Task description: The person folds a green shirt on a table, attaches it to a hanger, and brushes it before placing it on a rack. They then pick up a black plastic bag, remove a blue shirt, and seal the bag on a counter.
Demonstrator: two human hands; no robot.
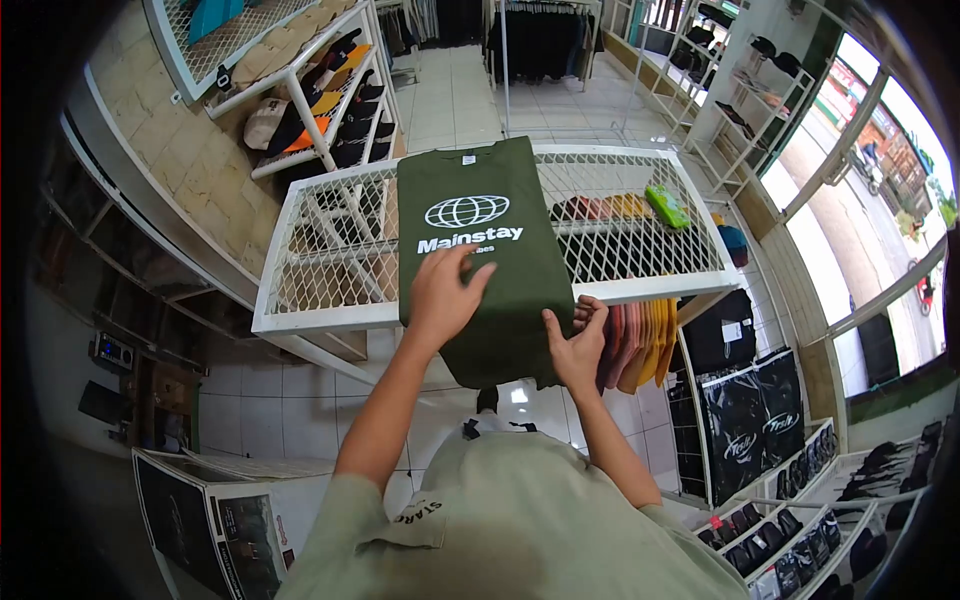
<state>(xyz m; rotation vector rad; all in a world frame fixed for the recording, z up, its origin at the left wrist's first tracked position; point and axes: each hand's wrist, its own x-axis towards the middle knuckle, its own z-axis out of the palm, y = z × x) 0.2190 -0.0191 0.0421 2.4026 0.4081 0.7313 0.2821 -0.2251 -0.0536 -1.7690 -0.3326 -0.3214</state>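
Observation:
A dark green shirt (480, 280) with a white globe print and the word "Mainstay" lies folded lengthwise on a white mesh-topped table (330, 319). Its collar is at the far end, and its lower part hangs over the near edge. My left hand (447, 295) rests on the shirt's left side just below the lettering, fingers apart. At the right edge, my right hand (578, 340) has its thumb on top and its fingers curled by the cloth, where the shirt passes over the table's front edge.
A bright green packet (667, 207) sits on the mesh at the right. Pink and yellow garments (645, 345) hang below the table's right end. Shelves of caps (330, 115) stand at the back left; racks of wallets (780, 545) are at the lower right.

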